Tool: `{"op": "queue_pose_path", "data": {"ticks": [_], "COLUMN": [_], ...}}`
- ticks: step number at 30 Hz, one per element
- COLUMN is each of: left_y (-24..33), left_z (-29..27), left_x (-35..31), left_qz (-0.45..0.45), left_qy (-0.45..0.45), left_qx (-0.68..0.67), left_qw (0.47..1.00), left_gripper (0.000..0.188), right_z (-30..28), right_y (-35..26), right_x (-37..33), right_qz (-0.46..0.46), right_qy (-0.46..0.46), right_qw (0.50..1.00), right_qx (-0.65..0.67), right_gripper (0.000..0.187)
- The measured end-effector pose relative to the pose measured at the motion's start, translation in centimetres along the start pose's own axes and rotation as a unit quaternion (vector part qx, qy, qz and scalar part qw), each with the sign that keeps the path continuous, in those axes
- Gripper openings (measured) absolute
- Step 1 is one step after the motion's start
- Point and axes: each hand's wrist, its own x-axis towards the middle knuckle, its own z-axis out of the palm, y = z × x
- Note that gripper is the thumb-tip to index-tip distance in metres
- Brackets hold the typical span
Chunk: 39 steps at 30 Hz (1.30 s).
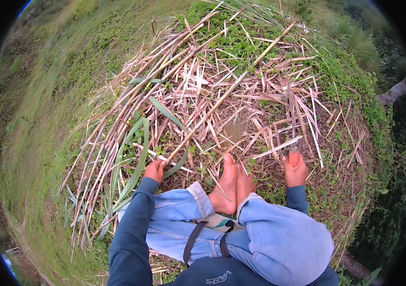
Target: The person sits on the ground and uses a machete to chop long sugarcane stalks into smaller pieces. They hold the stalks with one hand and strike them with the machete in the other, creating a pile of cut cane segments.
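Observation:
My left hand (154, 170) is closed around the near end of a long, pale dry stalk (206, 117), which slants away to the far right. A second stalk piece (274, 44) lies almost in line with it, beyond a small gap. In my right hand (295, 172) is the orange-brown handle (294, 158) of a long-bladed knife. Its blade (292, 114) appears as a thin dark strip pointing away, hard to separate from the straw behind it. Long green leaves (141, 159) lie beside my left hand.
My bare feet (226, 188) rest between my hands, close to the stalks. A heap of long dry stalks (117, 114) lies along the left. Split dry pieces (198, 78) litter the ground ahead. Low green plants (241, 47) grow farther off, and a tree trunk (397, 90) stands at the right.

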Motion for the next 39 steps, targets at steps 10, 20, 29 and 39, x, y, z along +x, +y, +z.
{"op": "queue_pose_path", "data": {"ticks": [10,20,29,39], "left_y": [0.9,-1.7,-6.8,-5.3], "left_z": [-6.1,-7.1,-5.5,-7.9], "left_x": [-3.7,-8.2,-6.3,-5.8], "left_qz": [0.018,-0.053,-0.107,-0.235], "left_qy": [0.082,0.07,-0.029,-0.121], "left_qx": [0.059,0.012,-0.233,-0.315], "left_qw": [0.995,0.996,0.966,0.912], "left_gripper": [0.036,0.042,0.047,0.039], "right_z": [3.1,5.5,6.8,7.0], "right_y": [-5.6,-4.3,-2.9,-4.6], "right_x": [2.4,8.4,8.0,5.9], "right_qz": [-0.258,-0.173,-0.132,-0.256], "right_qy": [-0.22,-0.214,-0.223,-0.248], "right_qw": [0.927,0.919,0.93,0.895], "right_qx": [-0.162,-0.284,-0.261,-0.267], "right_gripper": [0.026,0.029,0.032,0.027]}}
